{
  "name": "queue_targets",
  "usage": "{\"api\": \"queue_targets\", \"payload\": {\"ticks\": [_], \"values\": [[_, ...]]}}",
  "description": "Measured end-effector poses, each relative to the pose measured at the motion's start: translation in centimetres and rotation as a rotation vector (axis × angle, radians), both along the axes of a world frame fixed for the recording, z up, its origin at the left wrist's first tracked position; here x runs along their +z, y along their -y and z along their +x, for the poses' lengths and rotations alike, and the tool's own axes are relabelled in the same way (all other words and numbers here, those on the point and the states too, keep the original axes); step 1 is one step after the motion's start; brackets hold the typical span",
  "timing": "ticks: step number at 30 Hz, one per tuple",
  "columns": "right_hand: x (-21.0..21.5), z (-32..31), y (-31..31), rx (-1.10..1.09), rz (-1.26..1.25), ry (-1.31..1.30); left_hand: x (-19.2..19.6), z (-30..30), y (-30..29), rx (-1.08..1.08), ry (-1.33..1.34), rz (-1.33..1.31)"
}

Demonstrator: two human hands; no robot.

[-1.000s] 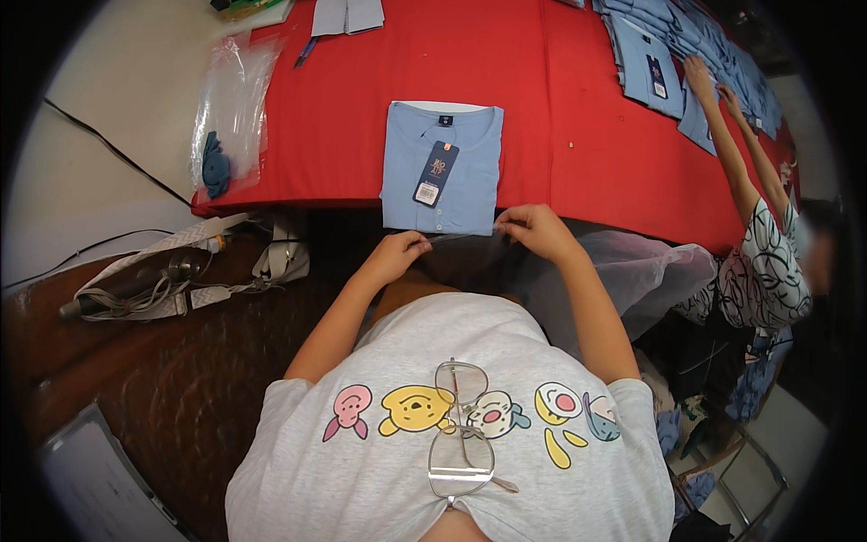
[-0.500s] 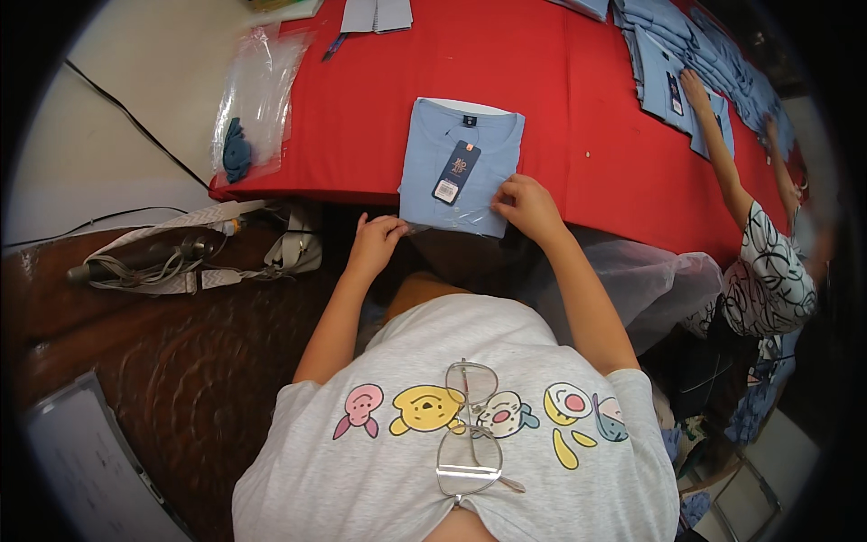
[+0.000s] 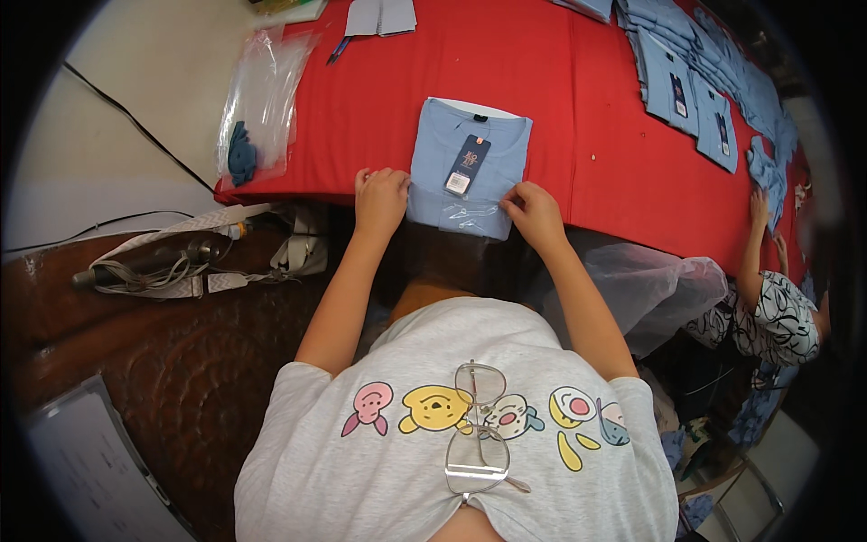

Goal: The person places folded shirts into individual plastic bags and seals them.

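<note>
A folded light blue shirt point(image 3: 430, 154) lies at the front edge of the red-covered table, its near end jutting past the edge. On its front rests a dark hang tag point(image 3: 469, 165). Shiny clear plastic, which looks like a bag point(image 3: 471, 215), covers the shirt's lower part. My left hand point(image 3: 381, 200) is closed at the left side of the bag, fingertips partly hidden. At the opposite side my right hand point(image 3: 535, 215) pinches the bag's edge between thumb and fingers.
Clear plastic bags point(image 3: 262, 99) with a dark blue cloth bundle point(image 3: 241, 155) lie at the table's left. An open notebook point(image 3: 381, 16) and pens point(image 3: 339, 50) are at the back. Folded blue shirts point(image 3: 668, 77) are piled far right, where another person's hand point(image 3: 759, 208) handles blue cloth.
My left hand has moved up along the bag's left side, and the plastic reaches farther up the shirt. The other person's hands have shifted nearer, from the folded shirts to loose cloth.
</note>
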State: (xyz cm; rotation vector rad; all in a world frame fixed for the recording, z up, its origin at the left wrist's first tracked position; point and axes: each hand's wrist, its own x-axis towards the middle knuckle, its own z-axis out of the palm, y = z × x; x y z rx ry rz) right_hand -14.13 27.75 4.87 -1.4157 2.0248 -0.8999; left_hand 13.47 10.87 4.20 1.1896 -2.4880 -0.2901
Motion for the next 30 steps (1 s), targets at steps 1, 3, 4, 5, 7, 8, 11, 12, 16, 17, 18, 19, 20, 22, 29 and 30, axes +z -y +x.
{"api": "queue_targets", "payload": {"ticks": [1,3,4,5,7,8,11,12,16,17,18,19,20,22,29,30], "values": [[0.0,-0.1,-0.1,-0.014,0.006,0.013,0.2,-0.5,0.4,-0.001,-0.004,-0.009],[0.0,-0.6,-0.7,0.006,0.015,0.124,0.9,-1.1,0.9,-0.005,-0.025,-0.005],[0.0,-0.9,-1.1,0.015,0.019,0.181,1.5,-1.4,0.9,-0.008,-0.041,0.008],[-0.1,-1.2,-1.5,0.034,0.0,0.233,1.8,-1.7,0.8,-0.011,-0.058,0.02],[-0.3,-1.4,-2.1,0.078,-0.038,0.338,1.8,-1.8,0.7,-0.023,-0.142,0.015],[-0.5,-1.3,-2.2,0.045,-0.029,0.361,1.8,-1.9,0.7,-0.03,-0.184,0.012],[-0.6,-1.0,-1.9,-0.056,0.0,0.359,0.7,-2.6,1.1,-0.003,-0.254,0.004],[-0.7,-0.8,-1.7,-0.092,0.011,0.313,0.4,-3.0,1.3,0.008,-0.208,0.02],[-1.3,-0.9,-0.6,-0.186,0.028,0.182,-1.0,-5.4,2.1,0.07,-0.13,-0.019],[-1.4,-1.0,-0.6,-0.186,0.031,0.186,-1.4,-6.4,2.2,0.091,-0.136,-0.054],[-1.1,-1.1,-0.6,-0.191,0.037,0.188,-1.3,-7.8,2.3,0.026,-0.141,-0.062],[-1.1,-1.2,-0.9,-0.2,0.046,0.192,-0.6,-9.4,2.4,-0.042,-0.144,-0.068],[-1.1,-1.2,-1.2,-0.204,0.03,0.222,-0.2,-10.9,2.4,-0.11,-0.148,-0.074],[-1.1,-1.1,-1.9,-0.201,-0.002,0.278,-0.7,-13.6,2.9,-0.145,-0.172,-0.133],[-0.5,-0.5,-2.9,-0.271,0.019,0.325,-4.2,-14.9,4.2,-0.333,-0.237,-0.018],[-0.6,-0.7,-2.6,-0.28,0.018,0.311,-4.1,-15.1,4.5,-0.353,-0.265,-0.008]]}}
